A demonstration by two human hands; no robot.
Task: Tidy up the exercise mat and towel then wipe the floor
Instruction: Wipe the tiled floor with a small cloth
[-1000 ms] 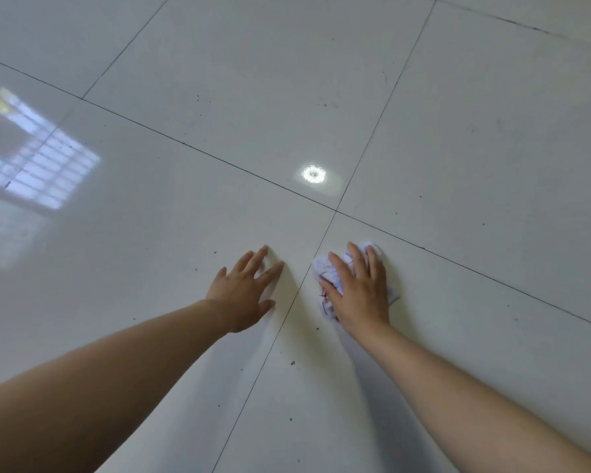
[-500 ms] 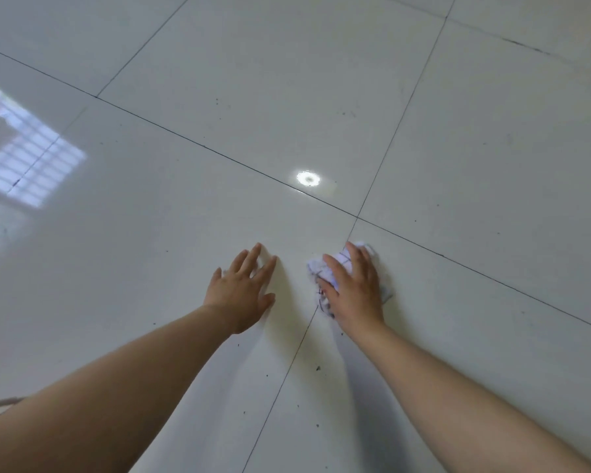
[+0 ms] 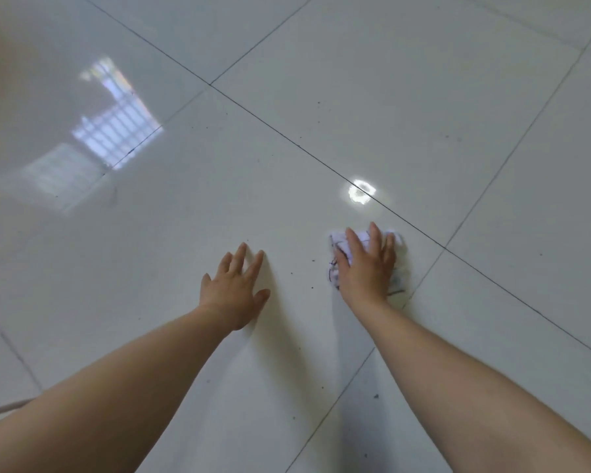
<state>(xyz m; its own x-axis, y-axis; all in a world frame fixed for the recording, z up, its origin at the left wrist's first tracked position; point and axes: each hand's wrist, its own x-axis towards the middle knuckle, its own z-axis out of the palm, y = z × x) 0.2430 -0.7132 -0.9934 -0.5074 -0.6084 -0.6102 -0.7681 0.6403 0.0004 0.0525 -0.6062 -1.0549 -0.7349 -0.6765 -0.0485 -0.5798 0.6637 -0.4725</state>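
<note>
My right hand [image 3: 367, 268] lies flat with straight fingers on a crumpled white tissue [image 3: 400, 249] that has dark marks, pressing it onto the glossy white tiled floor [image 3: 406, 97]. The tissue shows around my fingertips and along both sides of the hand; its middle is hidden under the palm. My left hand [image 3: 234, 290] rests flat on the same tile a short way to the left, fingers spread, holding nothing. No exercise mat or towel is in view.
Small dark specks [image 3: 312, 287] of dirt dot the tile between and below my hands. Dark grout lines cross the floor diagonally. A window reflection [image 3: 116, 128] and a round lamp glare [image 3: 361, 192] shine on the tiles. A thin pale cord [image 3: 0, 409] lies at the lower left edge.
My right hand has slid the tissue leftward across the grout line onto the tile where my left hand rests. The view has shifted, and both hands sit further right in the picture.
</note>
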